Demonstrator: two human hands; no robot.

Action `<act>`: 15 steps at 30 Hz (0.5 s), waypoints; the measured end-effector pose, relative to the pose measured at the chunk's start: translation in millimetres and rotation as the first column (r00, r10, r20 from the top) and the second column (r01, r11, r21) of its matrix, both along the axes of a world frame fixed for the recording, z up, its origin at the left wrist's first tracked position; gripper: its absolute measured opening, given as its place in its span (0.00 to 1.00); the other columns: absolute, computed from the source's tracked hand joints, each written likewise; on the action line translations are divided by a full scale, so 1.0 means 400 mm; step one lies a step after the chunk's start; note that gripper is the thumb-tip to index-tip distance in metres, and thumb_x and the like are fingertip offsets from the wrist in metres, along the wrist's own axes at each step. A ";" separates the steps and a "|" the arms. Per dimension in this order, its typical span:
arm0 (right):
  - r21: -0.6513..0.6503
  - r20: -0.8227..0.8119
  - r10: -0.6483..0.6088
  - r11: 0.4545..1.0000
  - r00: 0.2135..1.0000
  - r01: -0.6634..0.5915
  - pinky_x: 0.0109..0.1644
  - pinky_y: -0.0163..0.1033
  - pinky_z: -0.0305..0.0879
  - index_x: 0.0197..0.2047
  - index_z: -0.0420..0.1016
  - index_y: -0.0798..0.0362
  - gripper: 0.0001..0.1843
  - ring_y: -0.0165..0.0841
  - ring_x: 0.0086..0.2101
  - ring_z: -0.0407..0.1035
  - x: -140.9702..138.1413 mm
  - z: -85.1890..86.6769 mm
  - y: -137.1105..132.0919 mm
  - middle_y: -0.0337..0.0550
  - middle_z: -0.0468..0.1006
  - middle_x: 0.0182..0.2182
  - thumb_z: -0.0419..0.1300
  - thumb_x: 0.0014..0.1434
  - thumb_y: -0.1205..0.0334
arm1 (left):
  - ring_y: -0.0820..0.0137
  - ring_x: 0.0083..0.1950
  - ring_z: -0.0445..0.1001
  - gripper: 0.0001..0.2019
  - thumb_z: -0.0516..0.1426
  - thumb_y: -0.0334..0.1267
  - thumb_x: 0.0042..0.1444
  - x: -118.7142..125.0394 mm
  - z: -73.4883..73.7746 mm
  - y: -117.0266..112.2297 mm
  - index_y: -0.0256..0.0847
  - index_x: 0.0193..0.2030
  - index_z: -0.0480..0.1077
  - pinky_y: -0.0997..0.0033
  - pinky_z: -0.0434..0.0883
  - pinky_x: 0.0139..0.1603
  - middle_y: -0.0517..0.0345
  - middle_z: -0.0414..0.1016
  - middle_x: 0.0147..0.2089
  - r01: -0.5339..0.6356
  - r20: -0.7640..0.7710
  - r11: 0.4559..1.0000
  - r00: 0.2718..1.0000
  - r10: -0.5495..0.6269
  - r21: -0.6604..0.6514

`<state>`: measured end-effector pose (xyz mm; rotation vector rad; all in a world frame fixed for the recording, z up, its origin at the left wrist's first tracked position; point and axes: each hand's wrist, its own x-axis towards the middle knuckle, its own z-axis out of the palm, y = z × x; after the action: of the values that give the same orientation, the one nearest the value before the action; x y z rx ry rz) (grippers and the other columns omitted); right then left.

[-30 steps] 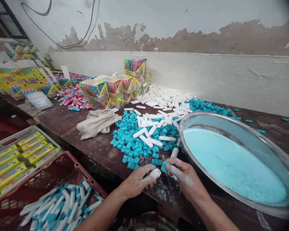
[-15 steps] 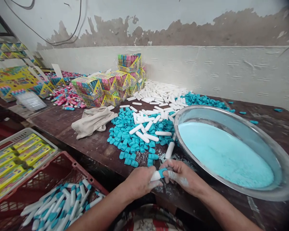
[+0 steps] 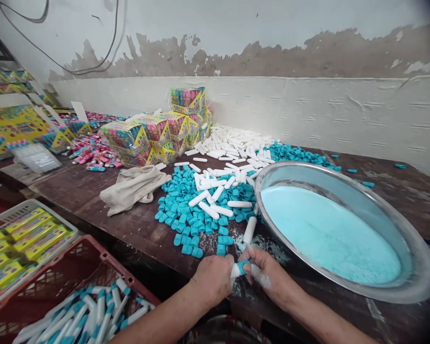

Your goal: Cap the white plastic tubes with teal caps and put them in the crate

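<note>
At the near edge of the dark wooden table (image 3: 93, 196), my left hand (image 3: 215, 279) is closed around a white tube (image 3: 234, 270). My right hand (image 3: 265, 274) pinches a teal cap (image 3: 242, 266) that sits on the tube's end. The two hands meet just in front of a pile of teal caps (image 3: 186, 210) with white tubes (image 3: 232, 153) scattered over it. Another white tube (image 3: 250, 229) lies alone just beyond my fingers.
A wide metal basin (image 3: 347, 186) of pale blue powder is at the right. A beige cloth (image 3: 132, 186) lies left of the caps, with stacked colourful packs (image 3: 154, 134) behind. Below the table's edge, a red crate (image 3: 75, 272) holds capped tubes beside a white crate (image 3: 7, 215) of yellow boxes.
The teal cap, held apart from the tube a second ago, is now on the tube's end. Both hands have drawn together and a little toward me.
</note>
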<state>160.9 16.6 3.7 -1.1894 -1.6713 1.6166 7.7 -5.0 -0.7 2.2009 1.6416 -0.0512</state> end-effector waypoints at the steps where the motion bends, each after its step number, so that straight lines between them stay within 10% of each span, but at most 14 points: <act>1: -0.022 -0.009 0.027 0.999 1.000 -0.027 0.25 0.32 0.50 0.24 0.59 0.51 0.06 0.27 0.19 0.52 0.004 0.003 0.000 0.32 0.61 0.15 0.53 0.46 0.60 | 0.56 0.38 0.76 0.10 0.52 0.34 0.49 -0.001 -0.001 -0.001 0.38 0.39 0.68 0.62 0.71 0.37 0.46 0.76 0.35 0.014 0.000 1.000 1.000 -0.014 0.002; 15: 0.052 -0.039 -0.056 0.997 0.998 0.058 0.26 0.34 0.51 0.24 0.57 0.50 0.09 0.28 0.20 0.52 -0.003 -0.047 -0.032 0.32 0.59 0.15 0.52 0.50 0.56 | 0.55 0.37 0.76 0.11 0.50 0.33 0.49 0.007 -0.011 0.005 0.37 0.39 0.68 0.59 0.71 0.37 0.43 0.76 0.34 0.052 -0.010 0.998 0.999 -0.052 0.034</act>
<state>159.6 3.8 -15.0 -1.1632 -1.6320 1.5417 10.5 -2.9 -5.1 2.2722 1.6011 -0.0483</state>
